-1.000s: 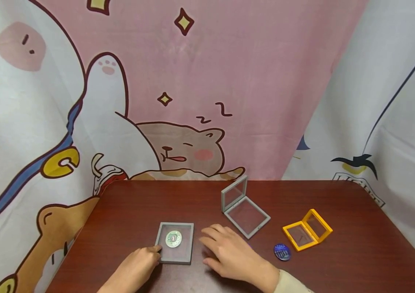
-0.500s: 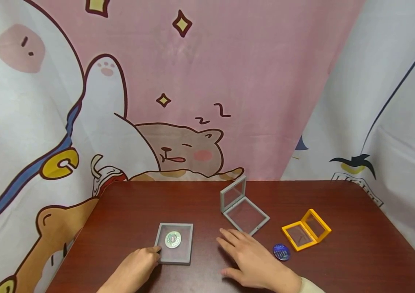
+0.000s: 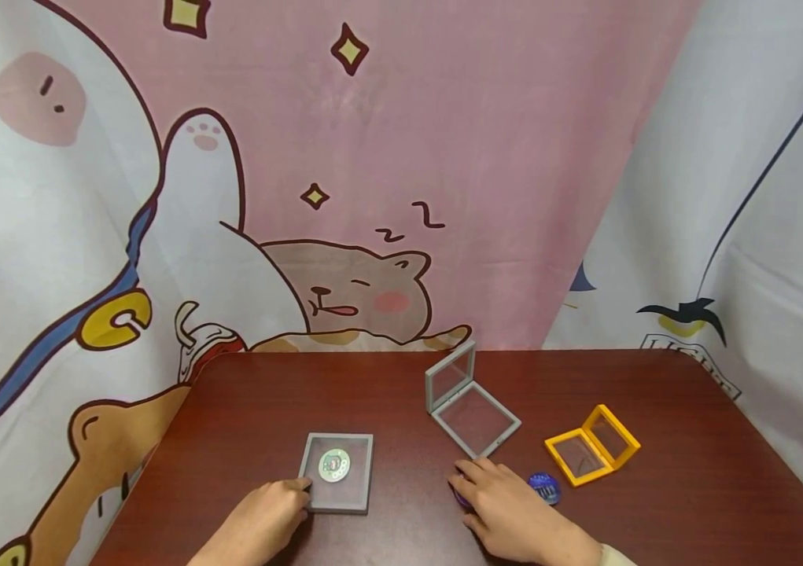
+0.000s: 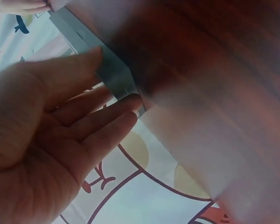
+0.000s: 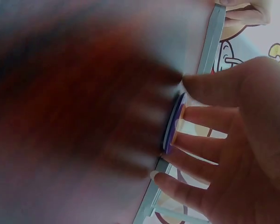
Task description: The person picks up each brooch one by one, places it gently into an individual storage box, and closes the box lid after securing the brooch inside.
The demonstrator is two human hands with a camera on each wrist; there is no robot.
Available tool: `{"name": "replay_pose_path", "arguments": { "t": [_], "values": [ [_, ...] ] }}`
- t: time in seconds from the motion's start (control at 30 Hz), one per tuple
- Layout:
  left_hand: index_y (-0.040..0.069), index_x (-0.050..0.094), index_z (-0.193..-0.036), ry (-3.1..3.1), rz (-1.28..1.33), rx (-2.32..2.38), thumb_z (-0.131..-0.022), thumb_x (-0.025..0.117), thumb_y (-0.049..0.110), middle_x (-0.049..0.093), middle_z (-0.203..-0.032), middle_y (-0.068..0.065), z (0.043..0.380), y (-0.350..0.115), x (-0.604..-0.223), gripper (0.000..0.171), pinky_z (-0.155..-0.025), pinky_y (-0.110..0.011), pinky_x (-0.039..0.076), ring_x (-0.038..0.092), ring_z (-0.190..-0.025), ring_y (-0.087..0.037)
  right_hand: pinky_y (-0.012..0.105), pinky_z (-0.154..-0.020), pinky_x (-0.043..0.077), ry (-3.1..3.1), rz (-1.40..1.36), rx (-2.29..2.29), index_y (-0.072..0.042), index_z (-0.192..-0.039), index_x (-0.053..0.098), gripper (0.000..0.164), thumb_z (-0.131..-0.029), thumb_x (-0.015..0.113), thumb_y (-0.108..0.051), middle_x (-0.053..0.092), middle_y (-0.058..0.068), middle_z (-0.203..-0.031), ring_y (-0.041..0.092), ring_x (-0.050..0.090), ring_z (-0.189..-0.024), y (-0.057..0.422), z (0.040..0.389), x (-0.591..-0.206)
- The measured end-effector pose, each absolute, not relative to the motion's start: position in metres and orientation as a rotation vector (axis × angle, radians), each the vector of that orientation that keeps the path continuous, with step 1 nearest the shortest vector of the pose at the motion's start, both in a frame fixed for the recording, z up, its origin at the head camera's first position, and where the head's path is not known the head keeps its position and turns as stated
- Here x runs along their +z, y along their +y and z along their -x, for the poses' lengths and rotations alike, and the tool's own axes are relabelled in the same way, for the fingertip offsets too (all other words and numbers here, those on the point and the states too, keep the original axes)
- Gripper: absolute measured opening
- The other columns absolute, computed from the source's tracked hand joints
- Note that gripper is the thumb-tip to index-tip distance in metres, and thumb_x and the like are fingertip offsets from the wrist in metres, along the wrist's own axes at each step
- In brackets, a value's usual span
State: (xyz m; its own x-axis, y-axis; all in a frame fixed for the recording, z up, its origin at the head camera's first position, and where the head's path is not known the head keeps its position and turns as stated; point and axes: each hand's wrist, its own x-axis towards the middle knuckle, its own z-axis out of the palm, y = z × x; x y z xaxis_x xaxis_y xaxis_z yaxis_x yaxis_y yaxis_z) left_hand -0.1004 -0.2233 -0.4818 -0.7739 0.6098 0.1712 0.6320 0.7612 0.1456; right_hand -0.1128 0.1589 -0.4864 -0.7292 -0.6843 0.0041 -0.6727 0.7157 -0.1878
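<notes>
Now, left hand (image 3: pixel 277 500) pinching closed grey frame (image 3: pixel 337 497), right hand (image 3: pixel 507 501) spread over purple badge (image 5: pixel 173 122)

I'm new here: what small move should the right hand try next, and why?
Perhaps pinch the round purple badge under the right hand and lift it: fingers are at its edge, and the open, square gray clear-film frame beyond holds no badge.

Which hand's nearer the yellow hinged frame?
Right. The right hand is left and in front of the yellow hinged frame; the left hand is farther left, touching the closed grey frame.
</notes>
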Motion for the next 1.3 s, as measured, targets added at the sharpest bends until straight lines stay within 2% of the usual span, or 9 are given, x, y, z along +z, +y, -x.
{"name": "replay_pose_path", "arguments": {
  "t": [0.23, 0.33, 0.4, 0.47, 0.53, 0.67, 1.0, 1.3],
  "values": [
    [0.015, 0.070, -0.075, -2.826, 0.992, -0.308, -0.079, 0.088, 0.013, 0.067, -0.082, 0.008, 0.101, -0.222, -0.471, 0.019, -0.055, -0.032, 0.050, 0.061, -0.067, -0.007, 0.044, -0.090, 0.057, 2.931, 1.270, -0.269, -0.005, -0.127, 0.072, 0.035, -0.095, 0.078, -0.019, 0.068, 0.010, -0.126, 0.025, 0.063, -0.113, 0.166, 0.114, -0.486],
    [0.018, 0.067, -0.074, -2.780, 0.960, -0.304, -0.080, 0.088, 0.015, 0.060, -0.075, 0.012, 0.103, -0.221, -0.466, 0.022, -0.055, -0.030, 0.047, 0.055, -0.064, -0.004, 0.042, -0.087, 0.057, 2.962, 1.321, -0.249, -0.004, -0.120, 0.074, 0.031, -0.095, 0.078, -0.019, 0.070, 0.009, -0.119, 0.023, 0.064, -0.107, 0.168, 0.115, -0.486],
    [0.018, 0.066, -0.074, -2.734, 0.933, -0.262, -0.079, 0.088, 0.017, 0.062, -0.075, 0.011, 0.106, -0.219, -0.462, 0.022, -0.058, -0.032, 0.049, 0.057, -0.065, -0.006, 0.039, -0.083, 0.057, 2.991, 1.360, -0.228, -0.003, -0.114, 0.075, 0.026, -0.094, 0.078, -0.020, 0.071, 0.007, -0.112, 0.021, 0.064, -0.101, 0.168, 0.115, -0.487],
    [0.016, 0.068, -0.075, -2.701, 0.907, -0.199, -0.080, 0.088, 0.020, 0.067, -0.079, 0.008, 0.108, -0.217, -0.460, 0.021, -0.060, -0.033, 0.052, 0.061, -0.067, -0.009, 0.035, -0.079, 0.057, 3.026, 1.402, -0.207, -0.004, -0.107, 0.076, 0.022, -0.092, 0.080, -0.020, 0.070, 0.005, -0.105, 0.018, 0.063, -0.094, 0.168, 0.116, -0.488],
    [0.012, 0.073, -0.080, -2.654, 0.880, -0.136, -0.080, 0.088, 0.023, 0.074, -0.088, 0.001, 0.110, -0.213, -0.459, 0.019, -0.066, -0.038, 0.056, 0.069, -0.076, -0.016, 0.033, -0.074, 0.056, 3.061, 1.447, -0.196, -0.006, -0.101, 0.076, 0.019, -0.089, 0.081, -0.020, 0.069, 0.003, -0.099, 0.017, 0.061, -0.088, 0.168, 0.117, -0.489],
    [0.007, 0.079, -0.096, -2.581, 0.841, -0.124, -0.080, 0.089, 0.027, 0.078, -0.100, -0.007, 0.114, -0.206, -0.458, 0.027, -0.074, -0.041, 0.059, 0.074, -0.088, -0.022, 0.029, -0.070, 0.054, 3.091, 1.516, -0.223, -0.008, -0.092, 0.074, 0.016, -0.085, 0.083, -0.019, 0.068, 0.001, -0.093, 0.015, 0.059, -0.084, 0.169, 0.118, -0.491],
    [0.007, 0.079, -0.113, -2.523, 0.738, -0.269, -0.086, 0.085, 0.031, 0.077, -0.113, -0.009, 0.129, -0.177, -0.451, 0.037, -0.084, -0.047, 0.059, 0.074, -0.099, -0.027, 0.021, -0.068, 0.052, 3.093, 1.468, -0.439, -0.004, -0.099, 0.073, 0.022, -0.084, 0.083, -0.015, 0.064, -0.002, -0.094, 0.010, 0.058, -0.086, 0.176, 0.118, -0.485],
    [0.006, 0.076, -0.122, -2.582, 0.655, -0.446, -0.093, 0.080, 0.032, 0.075, -0.121, -0.009, 0.148, -0.147, -0.447, 0.039, -0.088, -0.047, 0.058, 0.073, -0.106, -0.028, 0.023, -0.066, 0.052, 3.181, 1.430, -0.465, -0.002, -0.100, 0.075, 0.026, -0.082, 0.086, -0.019, 0.066, -0.001, -0.094, 0.011, 0.057, -0.083, 0.185, 0.121, -0.477]
  ]
}}
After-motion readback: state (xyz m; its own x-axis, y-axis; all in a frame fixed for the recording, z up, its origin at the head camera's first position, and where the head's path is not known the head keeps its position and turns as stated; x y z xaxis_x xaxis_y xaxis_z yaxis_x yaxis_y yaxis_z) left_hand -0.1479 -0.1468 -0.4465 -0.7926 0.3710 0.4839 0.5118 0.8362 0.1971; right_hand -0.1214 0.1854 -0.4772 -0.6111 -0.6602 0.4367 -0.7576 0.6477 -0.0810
